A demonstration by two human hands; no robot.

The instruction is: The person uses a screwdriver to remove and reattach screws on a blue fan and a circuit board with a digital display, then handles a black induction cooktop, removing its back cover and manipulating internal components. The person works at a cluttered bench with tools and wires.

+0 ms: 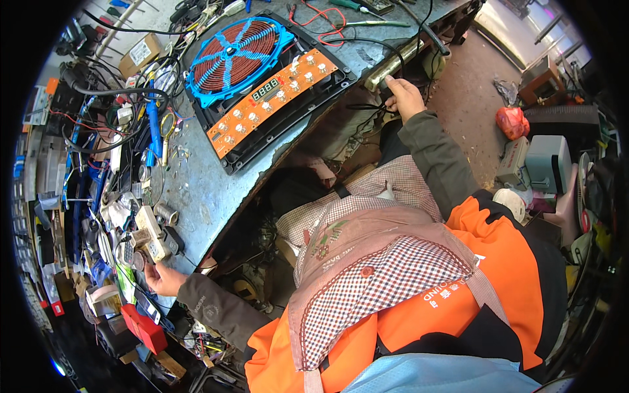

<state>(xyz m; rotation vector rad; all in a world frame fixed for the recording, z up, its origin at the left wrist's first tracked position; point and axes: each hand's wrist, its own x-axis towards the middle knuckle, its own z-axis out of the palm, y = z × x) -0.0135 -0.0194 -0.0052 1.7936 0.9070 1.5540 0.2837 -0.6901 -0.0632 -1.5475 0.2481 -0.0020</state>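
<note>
In the head view, an opened cooker [259, 92] with an exposed coil [237, 54] lies on the table [203, 177]. The person's right hand [405, 98] pinches something dark by black cables [368, 106] at the table's edge; the left hand [165, 280] curls beside small parts, its hold unclear. Touching exposed parts while powered could shock; a snagged cable could topple things.

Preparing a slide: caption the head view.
Coil and orange circuit board on a workbench, right hand at its edge, left hand beside clutter.
</note>
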